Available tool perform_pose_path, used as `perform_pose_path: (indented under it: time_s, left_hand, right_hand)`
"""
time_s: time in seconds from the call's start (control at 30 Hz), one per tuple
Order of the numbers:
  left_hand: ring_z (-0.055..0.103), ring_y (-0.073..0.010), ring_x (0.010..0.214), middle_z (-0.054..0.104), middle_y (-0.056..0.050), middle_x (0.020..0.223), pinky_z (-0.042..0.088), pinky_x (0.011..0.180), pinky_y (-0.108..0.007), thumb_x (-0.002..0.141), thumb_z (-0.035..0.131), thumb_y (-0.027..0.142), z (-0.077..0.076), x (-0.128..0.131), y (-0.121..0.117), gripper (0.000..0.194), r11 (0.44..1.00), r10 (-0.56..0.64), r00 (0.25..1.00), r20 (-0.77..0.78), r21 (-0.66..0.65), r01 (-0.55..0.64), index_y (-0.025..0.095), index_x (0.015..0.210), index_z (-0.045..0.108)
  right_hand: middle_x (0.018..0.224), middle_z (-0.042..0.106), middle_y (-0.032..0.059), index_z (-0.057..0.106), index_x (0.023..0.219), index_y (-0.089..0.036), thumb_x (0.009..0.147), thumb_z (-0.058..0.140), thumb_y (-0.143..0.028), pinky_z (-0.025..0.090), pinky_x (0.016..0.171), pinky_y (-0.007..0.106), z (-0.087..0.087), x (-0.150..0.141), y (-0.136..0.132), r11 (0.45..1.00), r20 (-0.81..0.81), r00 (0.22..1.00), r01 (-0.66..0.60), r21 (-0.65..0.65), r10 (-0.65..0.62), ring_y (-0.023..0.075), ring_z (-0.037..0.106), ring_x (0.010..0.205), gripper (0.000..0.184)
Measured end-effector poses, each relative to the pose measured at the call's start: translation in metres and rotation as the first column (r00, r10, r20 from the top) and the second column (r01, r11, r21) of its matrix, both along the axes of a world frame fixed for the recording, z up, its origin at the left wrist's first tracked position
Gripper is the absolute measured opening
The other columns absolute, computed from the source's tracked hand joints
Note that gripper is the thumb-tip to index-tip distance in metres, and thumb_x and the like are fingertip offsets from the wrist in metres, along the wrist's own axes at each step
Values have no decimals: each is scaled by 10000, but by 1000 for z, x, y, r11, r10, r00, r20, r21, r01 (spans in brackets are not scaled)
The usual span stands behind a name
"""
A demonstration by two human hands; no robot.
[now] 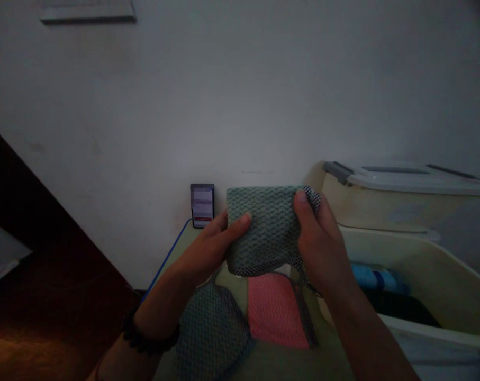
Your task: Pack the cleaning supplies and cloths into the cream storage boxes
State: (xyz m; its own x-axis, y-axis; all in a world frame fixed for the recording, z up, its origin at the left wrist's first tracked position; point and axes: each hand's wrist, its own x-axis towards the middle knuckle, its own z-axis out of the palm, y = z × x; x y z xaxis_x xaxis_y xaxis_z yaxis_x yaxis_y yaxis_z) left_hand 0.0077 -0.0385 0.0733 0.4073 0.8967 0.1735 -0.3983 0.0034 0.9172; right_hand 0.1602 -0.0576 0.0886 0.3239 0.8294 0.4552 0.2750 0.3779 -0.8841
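A folded grey-green cloth (267, 225) with a waffle-like weave and a dark checked edge is held up between my hands. My left hand (214, 241) pinches its left side, thumb on the front face. On the right side, my right hand (319, 238) grips the cloth, with its thumb near the top corner. Below lie a pink cloth (277, 312) with a dark edging and a blue-grey cloth (211, 333), partly covered by my left forearm. The fingers behind the held cloth are hidden.
A phone (203, 206) leans upright against the wall (240, 95), beside a blue cord (166, 259). At right stands an open cream storage bin (454, 264) with a blue bundle (380, 278) inside; its lid (406, 177) is raised. The cloths rest on a greenish surface (291, 365).
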Motion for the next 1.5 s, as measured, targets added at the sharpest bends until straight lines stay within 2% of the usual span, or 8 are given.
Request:
perform_pose_path:
  time_s: [0.27, 0.4, 0.53, 0.77, 0.9, 1.0, 1.37, 1.5]
  left_hand:
    - [624, -209, 978, 673, -56, 1038, 489, 871, -300, 805, 632, 296, 7, -4, 2, 318, 969, 246, 969, -33, -13, -246, 184, 1099, 589]
    - [651, -177, 799, 679, -6, 871, 527, 725, -287, 782, 654, 285, 10, -3, 2, 381, 921, 389, 921, -15, 2, -389, 239, 1106, 458]
    - [610, -136, 679, 629, 60, 730, 502, 654, -255, 776, 657, 278, 8, -1, 4, 429, 835, 545, 838, 20, 69, -545, 292, 1051, 328]
    - [492, -91, 580, 555, 35, 690, 372, 504, -191, 783, 633, 379, 8, -13, 11, 215, 857, 508, 857, -92, 159, -491, 190, 829, 544]
    - [551, -123, 742, 622, -16, 866, 425, 615, -214, 791, 631, 349, 12, -19, 10, 188, 887, 443, 895, -49, 169, -430, 166, 777, 591]
    - [559, -142, 907, 625, -20, 1026, 443, 742, -233, 807, 623, 331, 16, -22, 8, 151, 881, 426, 903, 52, 206, -427, 183, 803, 595]
    - [582, -138, 790, 616, -2, 794, 467, 661, -246, 833, 588, 294, 23, -25, -1, 112, 841, 438, 891, 118, 298, -452, 187, 803, 603]
    - [594, -139, 806, 636, -6, 826, 478, 693, -255, 827, 599, 291, 26, -23, -5, 105, 827, 432, 886, 171, 316, -465, 190, 850, 617]
  right_hand:
    - [839, 594, -36, 398, 904, -260, 731, 666, -423, 446, 531, 233, 4, 11, 8, 972, -252, 941, -233, -5, 225, 109, 560, 631, 358]
    - [651, 523, -67, 432, 731, -221, 747, 663, -392, 409, 480, 197, 7, 17, 9, 972, -170, 959, -236, -25, 228, 77, 515, 549, 288]
    - [756, 644, -9, 569, 809, -197, 792, 623, -364, 484, 597, 256, 8, 20, 8, 938, -102, 935, -345, -47, 339, 133, 607, 684, 176]
    - [977, 704, 11, 694, 887, -228, 838, 580, -327, 478, 836, 312, 8, 21, 7, 856, -79, 855, -516, -35, 513, 158, 624, 920, 159]
    - [1192, 641, 29, 717, 948, -241, 851, 543, -442, 377, 1011, 402, 6, 22, 8, 853, -38, 854, -520, -43, 518, 198, 537, 1143, 283]
    - [1114, 681, 36, 730, 935, -244, 867, 522, -433, 397, 996, 425, 5, 20, 10, 872, -16, 873, -488, -44, 487, 197, 589, 1066, 289]
    - [1313, 530, -16, 712, 878, -275, 826, 591, -245, 416, 977, 357, 9, 13, 0, 928, 52, 971, -239, 286, 234, 196, 449, 1239, 134]
    - [1334, 521, 0, 671, 1052, -282, 842, 549, -332, 437, 957, 384, 8, 11, 2, 928, -9, 939, -340, 153, 345, 221, 465, 1229, 247]
